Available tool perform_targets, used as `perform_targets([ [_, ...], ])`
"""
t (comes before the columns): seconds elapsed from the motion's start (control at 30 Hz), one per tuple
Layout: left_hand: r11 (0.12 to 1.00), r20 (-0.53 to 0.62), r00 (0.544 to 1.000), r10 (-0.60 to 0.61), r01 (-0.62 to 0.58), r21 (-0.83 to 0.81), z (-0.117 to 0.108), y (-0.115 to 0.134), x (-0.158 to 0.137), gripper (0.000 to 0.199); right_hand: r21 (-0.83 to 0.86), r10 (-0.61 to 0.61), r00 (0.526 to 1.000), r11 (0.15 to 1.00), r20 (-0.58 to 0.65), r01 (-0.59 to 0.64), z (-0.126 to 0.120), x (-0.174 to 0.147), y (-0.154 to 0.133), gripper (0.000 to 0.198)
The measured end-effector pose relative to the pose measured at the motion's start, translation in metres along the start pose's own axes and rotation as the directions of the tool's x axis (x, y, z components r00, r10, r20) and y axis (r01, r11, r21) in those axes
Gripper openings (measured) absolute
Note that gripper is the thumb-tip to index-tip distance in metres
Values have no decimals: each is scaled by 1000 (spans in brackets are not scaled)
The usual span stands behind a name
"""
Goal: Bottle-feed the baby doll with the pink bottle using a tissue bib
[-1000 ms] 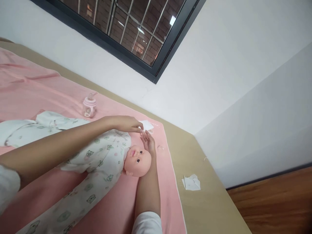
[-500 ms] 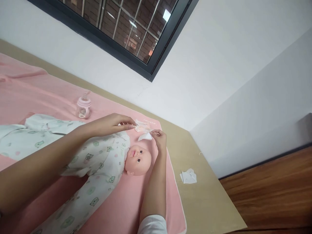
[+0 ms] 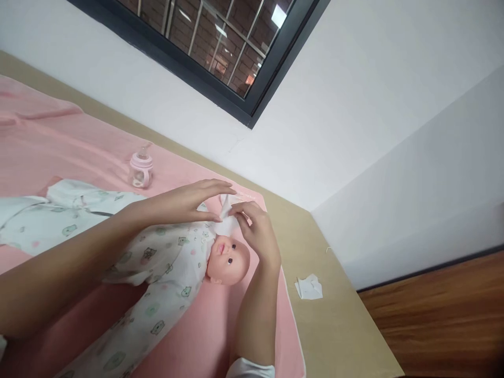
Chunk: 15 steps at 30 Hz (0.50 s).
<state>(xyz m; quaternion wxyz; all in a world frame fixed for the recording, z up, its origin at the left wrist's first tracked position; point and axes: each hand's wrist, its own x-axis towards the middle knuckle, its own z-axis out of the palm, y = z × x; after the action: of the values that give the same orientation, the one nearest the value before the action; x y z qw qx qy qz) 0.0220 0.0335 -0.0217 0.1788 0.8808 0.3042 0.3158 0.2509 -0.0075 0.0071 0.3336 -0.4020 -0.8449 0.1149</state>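
Step in hand, as judged: two-handed handling of the white tissue (image 3: 226, 226), which is between the hands and just beyond the doll's head (image 3: 230, 262). The left hand (image 3: 185, 202) has its thumb and fingers spread apart, the tissue at the mouth of that gap. The right hand (image 3: 258, 231) is curled, thumb and forefinger bent toward the opposite edge of the tissue; whether they pinch it cannot be determined. The next move appears to call for a definite hold on both edges, clear of the doll's face.

Visibility limits: the fingers cover part of the tissue, so its full outline is hidden. A pale item beyond the right fingertips is indistinct. The left forearm covers part of the doll's clothing (image 3: 177, 273), which runs out of frame.
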Motion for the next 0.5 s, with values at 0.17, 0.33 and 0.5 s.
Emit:
perform_targets([
  [0.17, 994, 112, 989, 92, -97, 43, -15, 10, -8, 42, -15, -185, 982, 983, 31, 185, -2, -11, -36, 33],
  [0.33, 983, 245, 952, 181, -172, -60, -26, 15, -11, 17, 4, -255, 967, 967, -23, 255, -3, -17, -46, 31],
  [0.5, 968, 190, 959, 211, -178, -178, -31, 17, -15, 10, 64, -223, 968, 971, -116, 232, -3, -16, -47, 24],
])
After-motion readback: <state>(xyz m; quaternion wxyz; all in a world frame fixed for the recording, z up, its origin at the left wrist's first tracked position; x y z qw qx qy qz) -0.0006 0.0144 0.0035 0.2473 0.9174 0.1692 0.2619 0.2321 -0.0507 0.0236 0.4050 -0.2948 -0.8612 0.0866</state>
